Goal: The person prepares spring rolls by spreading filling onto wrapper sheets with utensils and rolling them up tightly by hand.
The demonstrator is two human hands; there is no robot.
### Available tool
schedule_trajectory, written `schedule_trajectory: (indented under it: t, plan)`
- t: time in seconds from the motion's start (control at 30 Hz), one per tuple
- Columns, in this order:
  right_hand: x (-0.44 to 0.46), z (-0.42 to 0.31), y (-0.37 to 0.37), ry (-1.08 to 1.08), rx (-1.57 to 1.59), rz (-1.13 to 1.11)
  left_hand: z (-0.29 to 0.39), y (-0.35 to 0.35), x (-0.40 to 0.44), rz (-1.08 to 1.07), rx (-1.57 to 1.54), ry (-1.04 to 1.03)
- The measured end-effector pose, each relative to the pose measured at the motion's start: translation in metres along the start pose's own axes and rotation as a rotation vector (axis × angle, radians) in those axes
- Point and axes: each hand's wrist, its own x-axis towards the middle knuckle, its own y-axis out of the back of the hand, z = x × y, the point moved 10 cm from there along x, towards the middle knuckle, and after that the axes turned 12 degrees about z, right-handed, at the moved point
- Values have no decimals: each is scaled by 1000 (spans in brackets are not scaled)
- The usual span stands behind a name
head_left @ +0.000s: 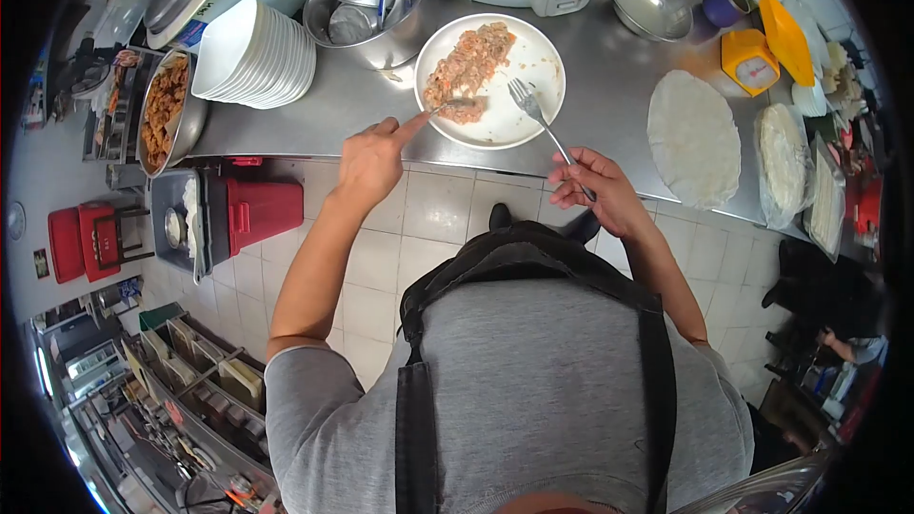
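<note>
On the worktop [609, 105], the plate [547, 62] sits near the edge, probably for easy reach by both hands. The left hand [371, 167] has its fingers closed on a utensil [462, 104], index extended towards the meat mix [473, 55] on the plate's left side, seemingly for control. The right hand [609, 192], palm partly turned up, clasps the fork [546, 124] loosely by its handle, tines low over bare plate. Both elbows are bent.

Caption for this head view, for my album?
Fork in the right hand, minced food heaped on a white plate.
</note>
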Motion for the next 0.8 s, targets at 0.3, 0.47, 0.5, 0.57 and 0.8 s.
schedule_trajectory:
  t: [0.3, 0.47, 0.5, 0.57, 0.8]
  plan:
    - [-2, -3, -37, 108, 246, 90, -3, 2, -1, -28, 72, 98]
    - [6, 0, -37, 88, 341, 78, 15, 17, -2, -32, -79, 100]
    - [6, 2, -37, 88, 340, 82, 13, 22, 8, 22, -62, 105]
    - [5, 5, -37, 88, 339, 91, 12, 19, 23, 90, -31, 80]
    - [2, 2, -40, 93, 357, 113, 20, -7, -1, -56, -85, 40]
